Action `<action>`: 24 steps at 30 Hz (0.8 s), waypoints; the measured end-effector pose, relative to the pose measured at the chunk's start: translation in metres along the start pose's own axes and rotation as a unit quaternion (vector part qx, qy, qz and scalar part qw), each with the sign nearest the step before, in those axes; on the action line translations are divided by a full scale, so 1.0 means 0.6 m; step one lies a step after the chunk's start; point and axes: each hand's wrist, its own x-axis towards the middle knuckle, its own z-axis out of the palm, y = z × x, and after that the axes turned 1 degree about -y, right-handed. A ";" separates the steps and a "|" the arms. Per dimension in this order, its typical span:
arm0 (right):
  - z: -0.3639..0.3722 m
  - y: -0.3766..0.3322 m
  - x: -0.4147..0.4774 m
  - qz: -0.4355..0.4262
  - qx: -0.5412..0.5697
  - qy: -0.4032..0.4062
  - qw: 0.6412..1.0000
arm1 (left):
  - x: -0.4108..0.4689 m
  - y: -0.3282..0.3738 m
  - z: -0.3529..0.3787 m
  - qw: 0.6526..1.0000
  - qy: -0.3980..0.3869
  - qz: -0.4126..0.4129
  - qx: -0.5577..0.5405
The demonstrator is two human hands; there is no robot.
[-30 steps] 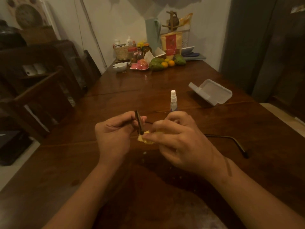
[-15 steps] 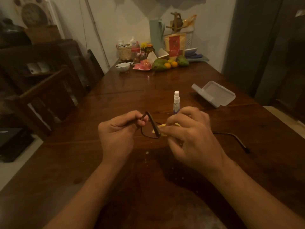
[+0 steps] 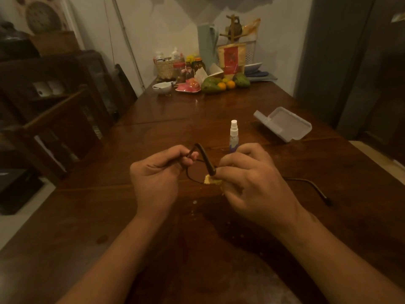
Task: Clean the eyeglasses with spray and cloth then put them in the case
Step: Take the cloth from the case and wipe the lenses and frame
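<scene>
Dark-framed eyeglasses [image 3: 206,160] hang above the wooden table [image 3: 153,132] between both hands. My left hand [image 3: 156,178] pinches the frame at its left end. My right hand [image 3: 252,183] presses a small yellow cloth [image 3: 211,180] against the other lens; most of the cloth is hidden under the fingers. One temple arm [image 3: 311,187] sticks out to the right past my right hand. A small spray bottle [image 3: 233,137] with a white cap stands upright just behind my right hand. The white glasses case [image 3: 285,126] lies open further back on the right.
At the table's far end stand a basket with bottles [image 3: 167,66], a white bowl [image 3: 162,87], a pink plate [image 3: 188,87], fruit [image 3: 219,84] and a red packet [image 3: 231,60]. Wooden chairs [image 3: 65,119] line the left side. Small crumbs dot the table near me.
The glasses have turned in my hands, so a lens rim now shows. My right hand has shifted the yellow cloth along the lens. The view has drifted slightly.
</scene>
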 end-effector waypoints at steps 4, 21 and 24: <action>0.001 -0.002 0.002 0.016 -0.020 0.019 0.999 | 0.000 -0.003 -0.001 1.000 -0.002 0.003 0.001; 0.001 0.001 0.003 -0.002 0.018 -0.002 1.000 | -0.001 -0.003 -0.004 1.000 0.013 -0.014 0.023; 0.005 -0.002 0.003 -0.004 0.017 -0.006 1.000 | -0.003 -0.004 -0.001 1.000 0.006 -0.022 0.014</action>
